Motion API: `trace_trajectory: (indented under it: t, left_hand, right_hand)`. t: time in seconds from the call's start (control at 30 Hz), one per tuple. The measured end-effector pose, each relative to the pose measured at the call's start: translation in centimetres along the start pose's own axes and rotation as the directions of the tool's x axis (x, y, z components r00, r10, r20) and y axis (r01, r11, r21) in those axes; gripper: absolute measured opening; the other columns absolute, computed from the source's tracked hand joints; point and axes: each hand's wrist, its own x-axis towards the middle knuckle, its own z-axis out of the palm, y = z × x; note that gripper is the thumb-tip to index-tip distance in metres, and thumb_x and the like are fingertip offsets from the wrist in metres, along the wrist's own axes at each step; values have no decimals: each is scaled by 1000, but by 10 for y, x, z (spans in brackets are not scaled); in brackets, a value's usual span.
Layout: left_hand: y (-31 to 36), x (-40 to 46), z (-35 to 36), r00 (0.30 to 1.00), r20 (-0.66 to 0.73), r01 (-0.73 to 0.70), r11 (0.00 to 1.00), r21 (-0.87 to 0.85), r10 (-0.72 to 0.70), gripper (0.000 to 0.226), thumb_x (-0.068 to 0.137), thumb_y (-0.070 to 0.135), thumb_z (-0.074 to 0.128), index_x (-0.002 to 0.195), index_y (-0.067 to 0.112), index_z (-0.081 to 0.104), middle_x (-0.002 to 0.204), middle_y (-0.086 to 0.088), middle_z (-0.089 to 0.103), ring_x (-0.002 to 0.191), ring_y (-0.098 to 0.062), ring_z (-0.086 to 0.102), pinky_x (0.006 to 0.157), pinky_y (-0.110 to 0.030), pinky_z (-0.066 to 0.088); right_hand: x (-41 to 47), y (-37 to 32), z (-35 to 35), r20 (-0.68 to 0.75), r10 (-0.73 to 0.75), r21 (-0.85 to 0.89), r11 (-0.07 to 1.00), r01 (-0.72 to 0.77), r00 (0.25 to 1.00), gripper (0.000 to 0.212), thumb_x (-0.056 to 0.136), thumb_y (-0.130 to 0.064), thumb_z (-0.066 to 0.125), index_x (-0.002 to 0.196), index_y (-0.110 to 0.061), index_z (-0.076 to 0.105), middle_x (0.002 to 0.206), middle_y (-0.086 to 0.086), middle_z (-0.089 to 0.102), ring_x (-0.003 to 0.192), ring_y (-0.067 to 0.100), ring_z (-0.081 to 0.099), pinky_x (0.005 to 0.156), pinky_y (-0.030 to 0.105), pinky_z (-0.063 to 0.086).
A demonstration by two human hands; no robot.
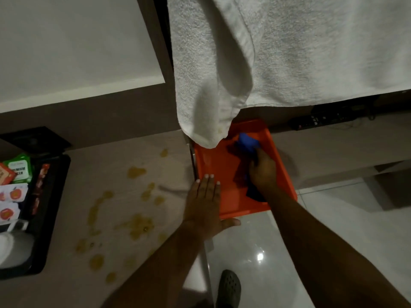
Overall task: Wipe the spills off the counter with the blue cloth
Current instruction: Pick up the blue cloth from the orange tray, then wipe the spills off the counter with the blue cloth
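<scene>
The blue cloth [248, 143] lies crumpled inside an orange tray [213, 165] at the counter's right end. My right hand [263, 172] is in the tray, its fingers closed around the cloth, part of which shows below my wrist. My left hand [205, 203] rests flat and open on the counter edge and the tray's left rim. Yellow spills [135, 223] are scattered in several blotches across the beige counter [124, 156], left of my left hand.
A black tray [50, 221] with sachets and a white cup sits at the counter's left. A white towel [289, 52] hangs down over the orange tray's far end. Glossy floor tiles [255, 252] and a dark shoe [229, 287] lie below the counter edge.
</scene>
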Motion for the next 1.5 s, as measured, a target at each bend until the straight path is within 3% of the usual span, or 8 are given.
trace_trajectory:
  t: [0.1, 0.33, 0.57, 0.67, 0.87, 1.03, 1.23, 1.5]
  left_hand:
    - [-4, -7, -8, 999, -42, -3, 1000, 20, 4, 124, 69, 92, 23, 154, 4, 0, 164, -21, -4, 152, -34, -6, 122, -53, -5]
    - [-36, -75, -34, 991, -115, 50, 994, -99, -61, 111, 78, 86, 27, 155, 8, 9, 165, -18, 9, 152, -33, 9, 123, -51, 7]
    - [-107, -210, 2, 923, -312, 127, 945, -301, -223, 88, 87, 70, 37, 116, -7, 67, 122, -30, 65, 114, -46, 63, 92, -59, 53]
    - [-139, -260, 40, 896, -332, 201, 937, -287, -294, 83, 85, 66, 50, 124, -5, 63, 131, -29, 60, 122, -45, 57, 99, -56, 49]
    - [-185, -338, 80, 833, -112, 469, 800, -375, -541, 95, 91, 69, 11, 130, -4, 58, 136, -30, 56, 123, -48, 56, 98, -60, 45]
    - [-199, -350, 94, 737, -77, 594, 698, -400, -671, 107, 86, 74, 2, 137, -8, 48, 143, -36, 45, 132, -55, 41, 105, -66, 34]
    - [-205, -342, 107, 706, -99, 619, 680, -393, -701, 105, 83, 78, 8, 144, -2, 39, 153, -31, 33, 141, -51, 29, 110, -66, 24]
    - [-209, -338, 114, 667, -87, 656, 639, -401, -740, 106, 79, 83, 20, 150, 5, 27, 158, -27, 25, 146, -46, 19, 114, -64, 18]
  right_hand:
    - [-3, -20, -35, 33, 158, 352, 922, -160, 987, 27, 87, 2, 48, 106, -10, 62, 81, 7, 66, 64, 17, 61, 61, 33, 47]
    - [-104, -76, -69, 224, 284, 581, 729, -361, 933, 28, 93, -8, 52, 119, -15, 59, 105, 8, 69, 92, 25, 67, 76, 37, 56]
    - [-258, -115, 21, 356, -12, 16, 1000, 7, 934, 47, 96, -19, 52, 141, -10, 43, 141, 13, 50, 128, 27, 47, 101, 32, 37]
    - [-285, -112, 53, 469, -117, -314, 904, 289, 876, 66, 96, -52, 39, 148, -14, 29, 160, 11, 14, 147, 26, 8, 118, 37, 6]
    - [-282, -108, 72, 341, -165, -606, 715, 350, 926, 76, 89, -60, 5, 151, -17, 17, 161, 13, 9, 147, 31, 1, 118, 48, 6]
    - [-294, -120, 99, 358, -154, -618, 700, 358, 921, 68, 95, -51, 1, 151, -14, 14, 160, 13, 8, 147, 32, 2, 119, 48, 3]
    - [-289, -84, 62, 687, -366, -394, 538, 745, 627, 62, 95, -54, 6, 149, -23, 5, 159, -2, 0, 148, 19, -3, 120, 41, 2]
    - [-296, -143, 131, 372, -147, -613, 703, 361, 917, 60, 99, -42, 19, 151, -12, 6, 161, 12, 2, 147, 31, -2, 119, 48, 3]
